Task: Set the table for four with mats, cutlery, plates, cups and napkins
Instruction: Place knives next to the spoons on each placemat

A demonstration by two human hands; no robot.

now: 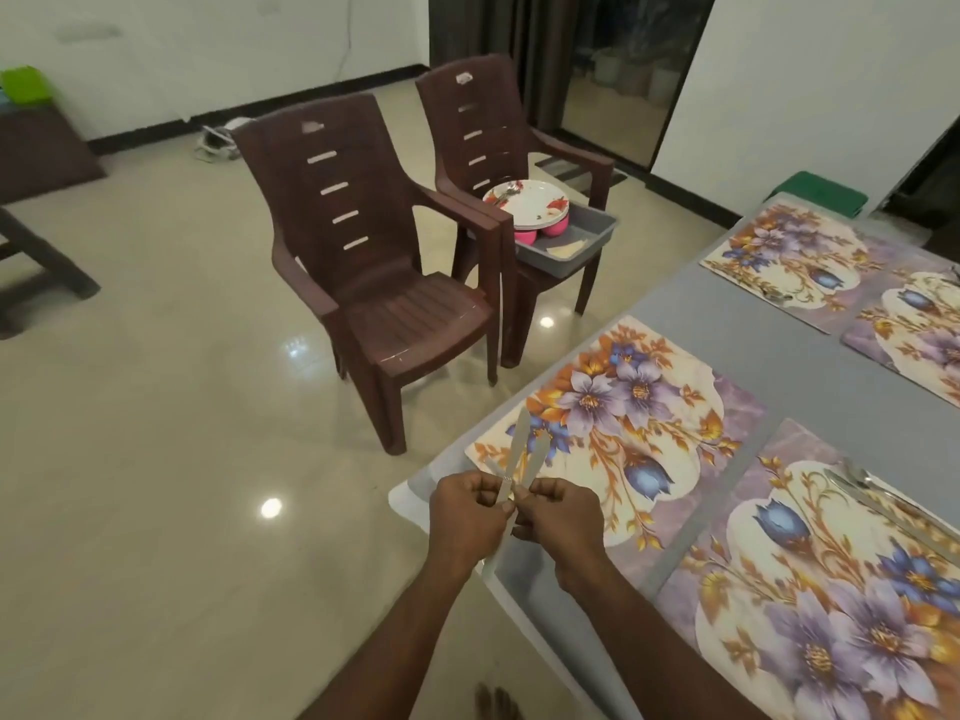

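While both hands pinch knives over the mat, a chair stands nearby.

A home dining room: floral mats on table, plastic chairs

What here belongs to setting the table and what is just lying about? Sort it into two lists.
For the job:
cutlery held in left hand and right hand
floral mats
grey table
plates
pink cups
grey tray

Lying about:
empty brown chair
green box
green bin
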